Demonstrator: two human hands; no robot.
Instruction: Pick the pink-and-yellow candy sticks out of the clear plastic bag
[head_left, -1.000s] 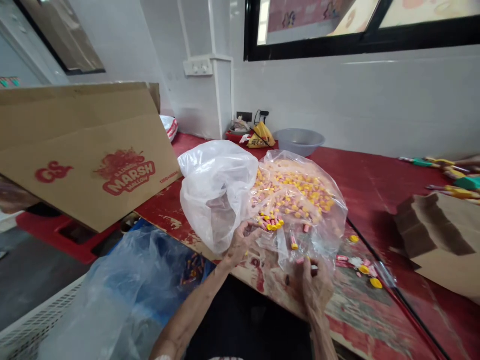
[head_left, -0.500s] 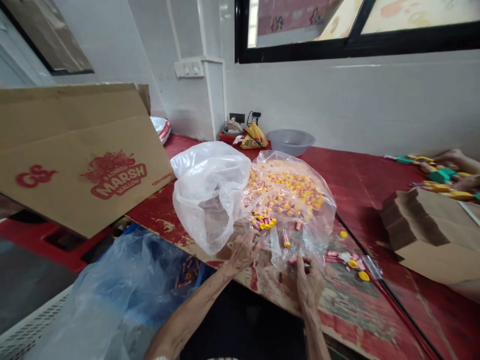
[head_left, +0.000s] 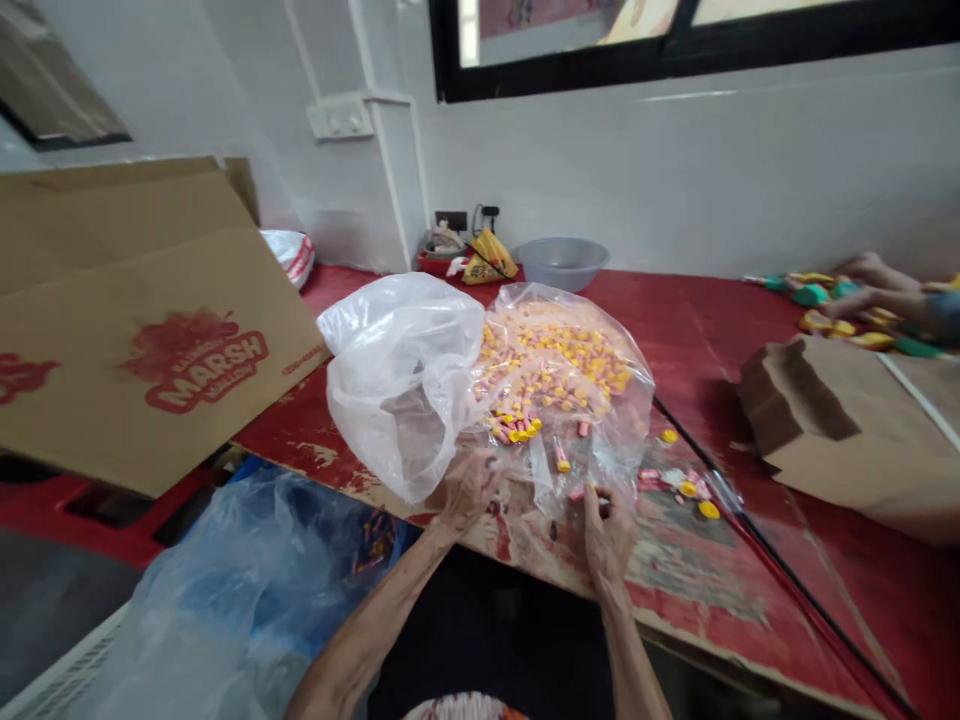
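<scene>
A clear plastic bag (head_left: 634,375) lies on the red table, full of small pink tubes with yellow caps (head_left: 577,350). Several of these tubes (head_left: 517,428) are bunched at its near side, and a single tube (head_left: 561,455) lies closer to me. My left hand (head_left: 471,485) is at the near left of the bag, its fingers smeared by motion. My right hand (head_left: 611,530) is curled at the bag's near edge, thumb and forefinger together beside a pink piece (head_left: 576,493); what they pinch is too small to make out. A crumpled whitish plastic bag (head_left: 405,350) stands left of the tubes.
Loose yellow caps (head_left: 709,510) and pink pieces lie right of my hand, by a long black rod (head_left: 795,580). A cardboard box (head_left: 150,300) stands left, a brown paper stack (head_left: 862,430) right. Another person's hands (head_left: 877,285) are at far right. A plastic-lined blue crate (head_left: 300,540) sits below.
The whole view has shifted, so things sit further left in it. My left hand has moved slightly and is blurred. My right hand stays at the bag's near edge.
</scene>
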